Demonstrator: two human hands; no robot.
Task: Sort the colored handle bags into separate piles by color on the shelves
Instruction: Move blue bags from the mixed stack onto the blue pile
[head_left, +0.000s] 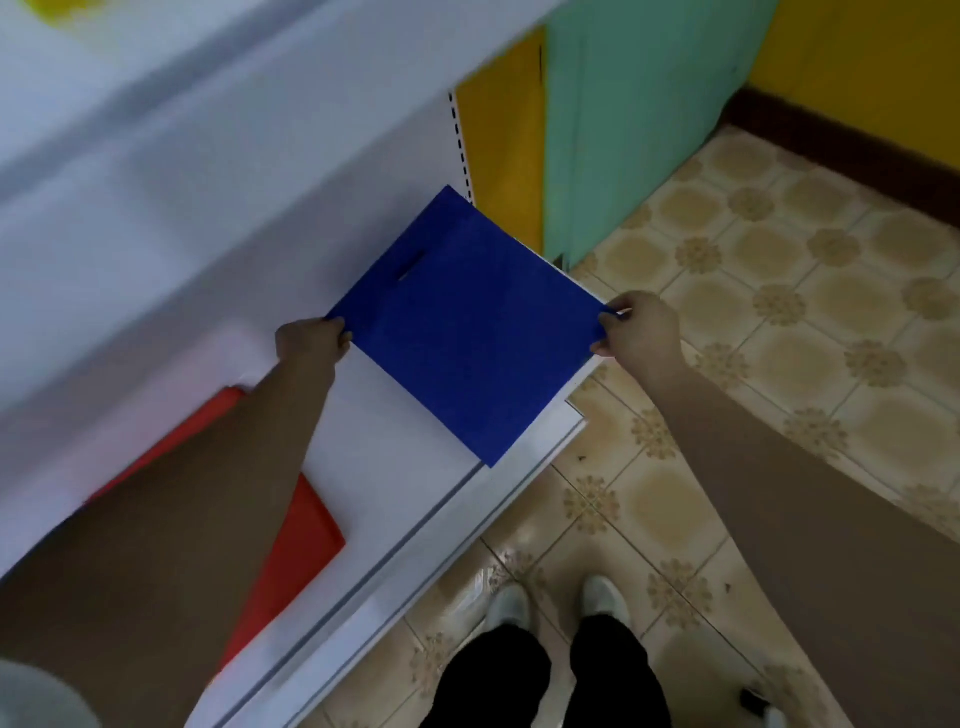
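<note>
Nearest, two white shoes (556, 605) stand on the patterned floor (779, 312) beside the white shelf (395, 467). A red bag (296, 551) lies flat on the shelf, partly hidden under the left forearm. Further along, the blue bag (467, 332) lies spread on the shelf, its near corner over the front edge and its handle slot toward the back. The left hand (309, 343) pinches the bag's left corner, fingers curled on the fabric. The right hand (641, 327) pinches the right corner, thumb and fingers closed on it. Beyond stand a yellow panel (504, 156) and a mint cabinet (634, 130). Something yellow (67, 8) shows on the upper shelf, blurred.
</note>
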